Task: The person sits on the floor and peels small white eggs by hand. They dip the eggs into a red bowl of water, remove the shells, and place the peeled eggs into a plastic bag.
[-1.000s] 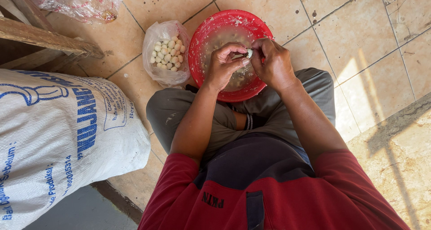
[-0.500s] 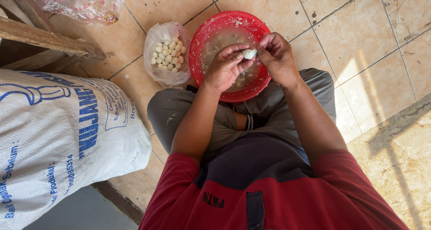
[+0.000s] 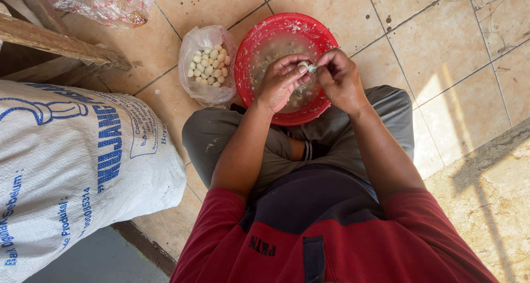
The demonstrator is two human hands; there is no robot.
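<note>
On the far left I see a white sack (image 3: 72,172), then a clear bag (image 3: 207,65) of small pale balls. My left hand (image 3: 281,81) curls closed around one small pale ball (image 3: 303,66), my right hand (image 3: 339,78) pinches it too, both above the red bowl (image 3: 326,40).

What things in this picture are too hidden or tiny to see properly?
Head view only:
- The small white thing: mostly covered by the left hand and right hand; what it is stays unclear.
- The red bowl: its contents are murky, and the hands cover part.
- The white sack: cut off by the left edge.
- The top plastic bag: cut off by the top edge.
</note>
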